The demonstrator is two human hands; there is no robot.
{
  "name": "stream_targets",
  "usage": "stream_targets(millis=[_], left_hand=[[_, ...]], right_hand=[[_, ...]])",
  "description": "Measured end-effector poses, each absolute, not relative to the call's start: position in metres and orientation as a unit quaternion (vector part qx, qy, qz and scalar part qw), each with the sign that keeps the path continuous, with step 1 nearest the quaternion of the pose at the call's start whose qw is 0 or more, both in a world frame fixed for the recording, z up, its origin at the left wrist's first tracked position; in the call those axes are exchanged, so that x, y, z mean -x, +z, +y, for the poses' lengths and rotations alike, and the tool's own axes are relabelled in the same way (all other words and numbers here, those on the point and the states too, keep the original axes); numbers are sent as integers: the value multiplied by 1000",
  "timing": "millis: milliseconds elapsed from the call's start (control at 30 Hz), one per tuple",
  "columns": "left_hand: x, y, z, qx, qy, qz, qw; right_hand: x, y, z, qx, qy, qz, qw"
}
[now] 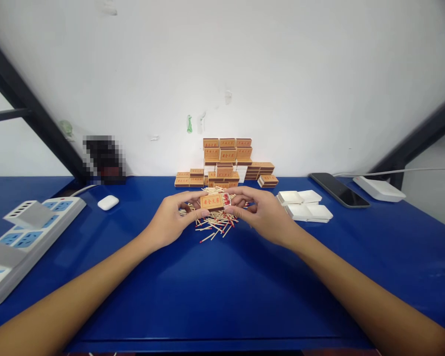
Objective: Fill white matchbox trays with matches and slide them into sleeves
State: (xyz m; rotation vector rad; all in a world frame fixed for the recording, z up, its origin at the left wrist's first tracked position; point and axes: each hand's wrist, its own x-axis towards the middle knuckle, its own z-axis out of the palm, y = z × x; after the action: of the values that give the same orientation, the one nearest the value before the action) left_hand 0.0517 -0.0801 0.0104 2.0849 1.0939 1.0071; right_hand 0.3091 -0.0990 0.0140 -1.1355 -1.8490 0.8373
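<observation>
Two power strips (29, 232), blocky white plastic with blue socket faces, lay at the far left of the smooth blue table (222, 296). Just past them sat a small rounded white earbud case (108, 202), glossy and pebble-shaped.

Nearer the middle, I had the left hand (170, 220) curled, with its thumb and fingertips pinching the left end of a tan cardboard matchbox (213, 201). The box was a flat rectangle with red print on its face, held level just above the table. Its drawer was slid a little way out at the right end, where red match heads showed. Under it lay a loose heap of thin wooden matches (215, 226), scattered crosswise. Behind, against the white wall, stood a stack of matching boxes (226, 160).

I had the right hand (263, 212) likewise half closed, fingertips on the box's right end. Beyond it lay shallow white trays (306, 205), square-edged and matte, then a dark glassy phone (339, 189) and a flat white adapter (379, 188) with its cable.
</observation>
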Motion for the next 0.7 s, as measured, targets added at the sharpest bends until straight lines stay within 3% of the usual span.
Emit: stream_targets(millis=[400,700], left_hand=[[-59,7,-89,-749,434,426,265],[-59,3,-90,-759,443,422,223]], right_hand=[[-280,8,-128,389,357,-753,394],[-273,7,-133,380,443,-713,388]])
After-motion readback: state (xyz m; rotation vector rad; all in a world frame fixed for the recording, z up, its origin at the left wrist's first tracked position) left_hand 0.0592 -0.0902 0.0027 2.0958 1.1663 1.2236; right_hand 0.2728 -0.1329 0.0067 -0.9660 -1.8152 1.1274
